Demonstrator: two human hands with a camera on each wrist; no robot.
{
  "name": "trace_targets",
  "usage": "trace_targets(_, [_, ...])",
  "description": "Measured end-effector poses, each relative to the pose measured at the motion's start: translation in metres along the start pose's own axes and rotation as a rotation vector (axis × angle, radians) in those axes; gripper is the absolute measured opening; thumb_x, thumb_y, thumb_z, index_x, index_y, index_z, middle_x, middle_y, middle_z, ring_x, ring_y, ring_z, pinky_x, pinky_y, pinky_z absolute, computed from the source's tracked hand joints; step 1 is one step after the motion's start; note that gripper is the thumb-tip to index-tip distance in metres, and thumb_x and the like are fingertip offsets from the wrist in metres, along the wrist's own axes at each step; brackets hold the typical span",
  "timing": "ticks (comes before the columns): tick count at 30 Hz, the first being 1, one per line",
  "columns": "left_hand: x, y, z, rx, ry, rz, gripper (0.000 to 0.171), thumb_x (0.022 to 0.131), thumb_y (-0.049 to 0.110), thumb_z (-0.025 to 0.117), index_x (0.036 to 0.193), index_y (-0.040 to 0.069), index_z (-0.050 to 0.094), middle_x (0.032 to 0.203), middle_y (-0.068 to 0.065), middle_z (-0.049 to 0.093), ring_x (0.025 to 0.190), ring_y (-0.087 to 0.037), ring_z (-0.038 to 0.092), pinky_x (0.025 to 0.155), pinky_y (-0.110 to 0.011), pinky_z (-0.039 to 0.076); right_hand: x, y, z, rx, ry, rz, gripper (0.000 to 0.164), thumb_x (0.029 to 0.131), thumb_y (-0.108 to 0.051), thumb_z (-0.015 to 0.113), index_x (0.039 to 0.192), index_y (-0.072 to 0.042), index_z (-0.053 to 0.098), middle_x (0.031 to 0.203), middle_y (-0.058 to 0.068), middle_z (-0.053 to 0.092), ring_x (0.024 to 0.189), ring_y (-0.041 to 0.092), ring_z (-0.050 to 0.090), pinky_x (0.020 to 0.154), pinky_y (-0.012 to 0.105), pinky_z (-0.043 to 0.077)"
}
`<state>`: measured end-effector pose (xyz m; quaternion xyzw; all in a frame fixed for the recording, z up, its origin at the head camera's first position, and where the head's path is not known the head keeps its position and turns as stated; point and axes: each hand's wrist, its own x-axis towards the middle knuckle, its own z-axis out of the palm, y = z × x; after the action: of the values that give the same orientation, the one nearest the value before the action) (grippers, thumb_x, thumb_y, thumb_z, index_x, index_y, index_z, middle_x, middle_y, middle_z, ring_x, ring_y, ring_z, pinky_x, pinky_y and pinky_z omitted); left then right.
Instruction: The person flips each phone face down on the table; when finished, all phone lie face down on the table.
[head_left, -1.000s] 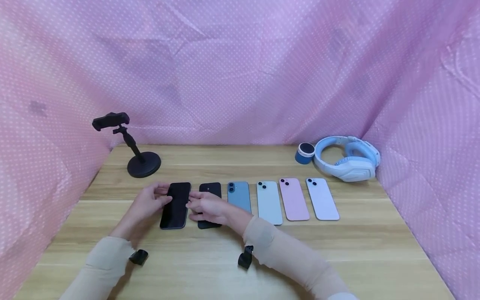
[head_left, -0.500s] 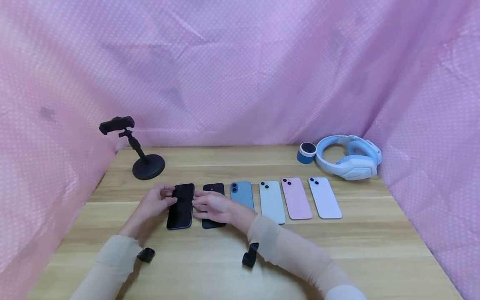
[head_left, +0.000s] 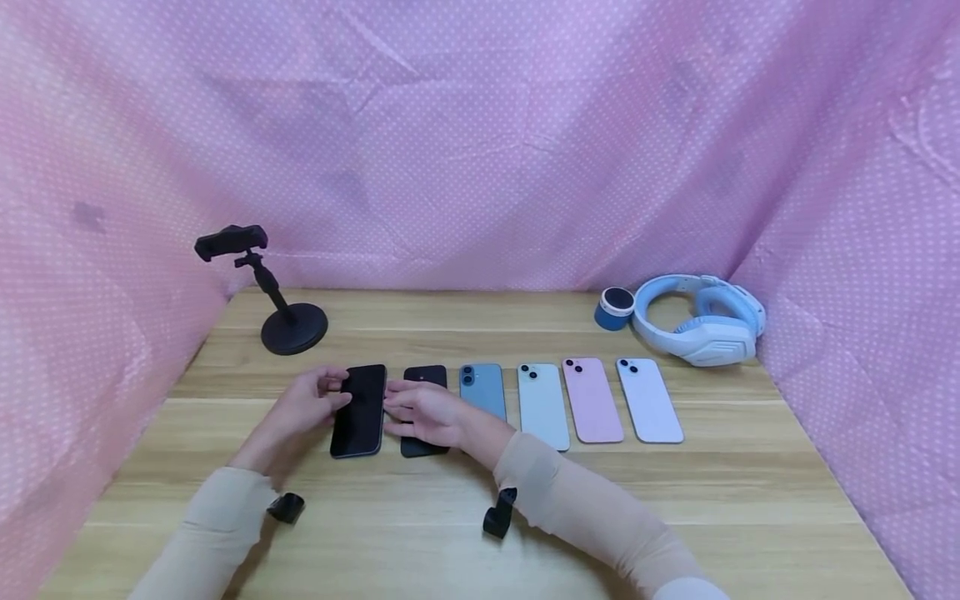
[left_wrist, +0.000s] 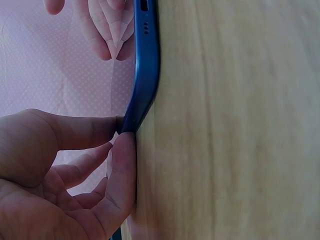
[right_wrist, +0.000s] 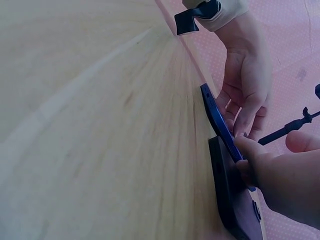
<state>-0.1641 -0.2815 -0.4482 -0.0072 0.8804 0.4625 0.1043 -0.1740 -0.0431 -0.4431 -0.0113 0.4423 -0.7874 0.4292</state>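
In the head view a phone [head_left: 358, 411] lies screen up at the left end of a row of phones, its screen dark and its frame blue. My left hand [head_left: 303, 406] is at its left edge, thumb over the screen's border. The left wrist view shows my thumb and a finger pinching the blue frame [left_wrist: 146, 67]. From the other side my right hand [head_left: 427, 414] touches the right edge with extended fingertips. That hand reaches over a black phone [head_left: 423, 448], back up, and partly covers it. Beside it lies a blue phone [head_left: 483, 387], partly behind my right wrist.
Further right lie a pale green phone [head_left: 543, 408], a pink phone [head_left: 592, 400] and a white phone [head_left: 650, 402], all back up. Behind them stand a blue speaker [head_left: 615, 310] and light blue headphones [head_left: 701, 337]. A black phone stand [head_left: 294, 329] is at the back left.
The head view has shifted slightly. Both hands stay at the left phone's edges, with little visible change in it or in the row.
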Motion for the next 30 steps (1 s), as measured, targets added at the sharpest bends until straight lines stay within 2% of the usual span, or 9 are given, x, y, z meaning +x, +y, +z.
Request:
trace_targets(7, [-0.001,0.002,0.000,-0.003,-0.002,0.003,0.040,0.097,0.004,0.065,0.134,-0.007,0.052,0.123,-0.030,0.057,0.090,-0.025,0.061,0.064,-0.034,0.058,-0.003,-0.002,0.003,0.022,0.000,-0.003,0.068,0.102,0.000,0.051,0.160,0.002,0.015,0.164,0.017,0.026,0.149,0.030,0.029,0.117,0.048,0.032])
trace_targets(13, [-0.003,0.004,0.001,-0.013,-0.033,0.017,0.039,0.097,0.001,0.064,0.133,-0.007,0.052,0.121,-0.029,0.056,0.089,-0.025,0.060,0.063,-0.035,0.058,-0.007,-0.005,0.003,0.039,0.004,0.017,0.068,0.101,0.000,0.052,0.160,0.002,0.018,0.161,0.019,0.031,0.147,0.030,0.032,0.116,0.046,0.035])
trace_targets(18, [-0.004,0.006,0.000,-0.025,-0.050,0.015,0.041,0.098,0.001,0.063,0.135,-0.008,0.050,0.123,-0.030,0.055,0.092,-0.026,0.060,0.064,-0.036,0.058,-0.010,-0.010,0.004,0.039,-0.039,0.012,0.064,0.102,-0.001,0.049,0.159,0.002,0.019,0.158,0.020,0.037,0.146,0.030,0.034,0.117,0.046,0.031])
trace_targets(25, [-0.010,0.012,0.001,-0.036,-0.075,0.035,0.046,0.099,0.006,0.063,0.140,-0.009,0.048,0.129,-0.034,0.052,0.108,-0.037,0.060,0.073,-0.038,0.060,-0.013,-0.015,0.009,0.025,-0.052,-0.019,0.061,0.103,-0.001,0.049,0.158,0.004,0.023,0.157,0.021,0.037,0.146,0.032,0.035,0.115,0.045,0.036])
trace_targets(30, [-0.014,0.015,0.002,-0.073,-0.127,0.037,0.050,0.102,0.009,0.060,0.145,-0.009,0.042,0.134,-0.035,0.047,0.117,-0.041,0.056,0.080,-0.043,0.060,-0.016,-0.017,0.012,0.032,-0.065,-0.022,0.060,0.103,-0.001,0.051,0.158,0.003,0.026,0.159,0.019,0.034,0.147,0.033,0.032,0.114,0.045,0.037])
